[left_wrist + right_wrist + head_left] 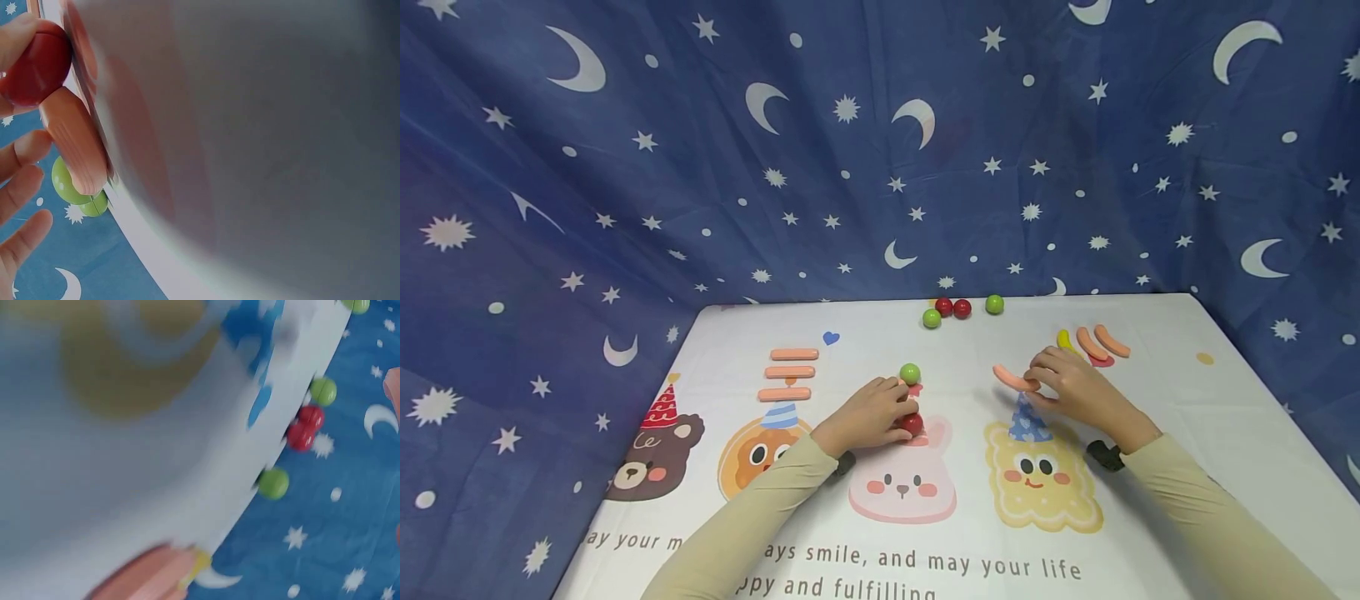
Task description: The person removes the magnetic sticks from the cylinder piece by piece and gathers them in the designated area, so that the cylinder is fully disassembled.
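My left hand [871, 414] pinches a glossy red ball [913, 425] between thumb and fingers, low over the pink rabbit's hat on the printed cloth. Close by that ball in the left wrist view is an orange-pink sausage [78, 144], mostly hidden by the hand in the head view. Just beyond the left fingertips sits a green ball [910, 373]. My right hand [1075, 385] holds one end of a curved pink sausage [1011, 378] above the blue party hat. Past the right fingers lie a yellow curved piece [1066, 342] and two more curved sausages [1091, 343].
Three straight sausages [790, 372] lie in a stack of rows at the left. Along the back edge are two red balls [962, 309] and two green balls [995, 304]. A blue moon-and-star curtain [850, 208] stands behind the white cloth [1150, 417].
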`<action>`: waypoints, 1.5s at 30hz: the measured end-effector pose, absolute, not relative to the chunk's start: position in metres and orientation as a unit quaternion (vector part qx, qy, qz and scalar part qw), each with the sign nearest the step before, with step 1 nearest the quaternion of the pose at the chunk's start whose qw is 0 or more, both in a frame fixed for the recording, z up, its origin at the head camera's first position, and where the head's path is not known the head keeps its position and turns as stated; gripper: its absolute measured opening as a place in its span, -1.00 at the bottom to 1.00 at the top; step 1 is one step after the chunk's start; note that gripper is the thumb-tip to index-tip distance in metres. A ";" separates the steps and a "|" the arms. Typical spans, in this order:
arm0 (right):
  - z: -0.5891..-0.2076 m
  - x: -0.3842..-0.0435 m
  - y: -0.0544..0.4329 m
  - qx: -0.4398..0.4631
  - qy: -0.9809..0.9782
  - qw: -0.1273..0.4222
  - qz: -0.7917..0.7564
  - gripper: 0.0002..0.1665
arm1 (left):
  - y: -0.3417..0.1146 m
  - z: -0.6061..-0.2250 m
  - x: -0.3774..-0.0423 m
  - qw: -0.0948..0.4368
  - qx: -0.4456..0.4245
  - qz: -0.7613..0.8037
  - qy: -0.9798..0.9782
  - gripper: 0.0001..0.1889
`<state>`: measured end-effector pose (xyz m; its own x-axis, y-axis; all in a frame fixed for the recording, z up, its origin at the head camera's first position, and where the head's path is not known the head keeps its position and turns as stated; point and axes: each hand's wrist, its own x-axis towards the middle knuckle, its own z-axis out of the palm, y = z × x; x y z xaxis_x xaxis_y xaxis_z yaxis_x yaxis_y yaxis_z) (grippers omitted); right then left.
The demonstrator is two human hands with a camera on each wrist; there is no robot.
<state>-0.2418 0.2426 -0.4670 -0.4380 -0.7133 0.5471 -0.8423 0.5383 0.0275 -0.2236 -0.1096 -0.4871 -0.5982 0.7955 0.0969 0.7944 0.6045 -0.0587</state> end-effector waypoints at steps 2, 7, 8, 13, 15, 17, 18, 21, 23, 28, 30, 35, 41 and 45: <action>-0.466 -0.242 0.253 0.453 -0.843 0.260 0.124 -0.63 | -0.110 -0.488 -0.223 0.056 -0.444 0.004 -0.894 -0.67; -0.464 -0.242 0.278 0.423 -0.855 0.277 0.116 -0.68 | -0.109 -0.489 -0.223 0.054 -0.442 0.002 -0.896 -0.67; -0.464 -0.242 0.283 0.417 -0.857 0.280 0.116 -0.73 | -0.109 -0.490 -0.224 0.054 -0.441 0.002 -0.896 -0.66; -0.468 -0.242 0.309 0.385 -0.872 0.282 0.113 -0.72 | -0.109 -0.490 -0.223 0.053 -0.440 0.002 -0.897 -0.65; -0.470 -0.242 0.319 0.370 -0.880 0.279 0.108 -0.71 | -0.110 -0.490 -0.223 0.053 -0.440 0.000 -0.897 -0.65; -0.472 -0.243 0.328 0.358 -0.887 0.274 0.104 -0.73 | -0.110 -0.490 -0.223 0.053 -0.440 0.000 -0.896 -0.65; -0.473 -0.243 0.332 0.352 -0.890 0.272 0.102 -0.73 | -0.110 -0.490 -0.223 0.053 -0.440 0.000 -0.896 -0.66; -0.476 -0.245 0.345 0.344 -0.895 0.270 0.092 -0.70 | -0.110 -0.490 -0.224 0.053 -0.441 0.001 -0.896 -0.65; -0.478 -0.245 0.352 0.341 -0.896 0.269 0.090 -0.70 | -0.110 -0.490 -0.223 0.052 -0.442 0.000 -0.896 -0.65; -0.484 -0.246 0.363 0.329 -0.902 0.271 0.076 -0.71 | -0.110 -0.490 -0.224 0.051 -0.442 0.002 -0.896 -0.66; -0.486 -0.247 0.366 0.323 -0.905 0.268 0.067 -0.66 | -0.110 -0.490 -0.224 0.053 -0.442 0.005 -0.895 -0.67; -0.490 -0.248 0.370 0.307 -0.917 0.250 0.054 -0.64 | -0.110 -0.489 -0.225 0.059 -0.445 0.007 -0.894 -0.67; -0.491 -0.247 0.372 0.279 -0.939 0.200 0.032 -0.69 | -0.110 -0.489 -0.225 0.058 -0.446 0.004 -0.893 -0.68; -0.491 -0.248 0.373 0.271 -0.946 0.176 0.020 -0.70 | -0.111 -0.489 -0.225 0.063 -0.448 0.004 -0.892 -0.69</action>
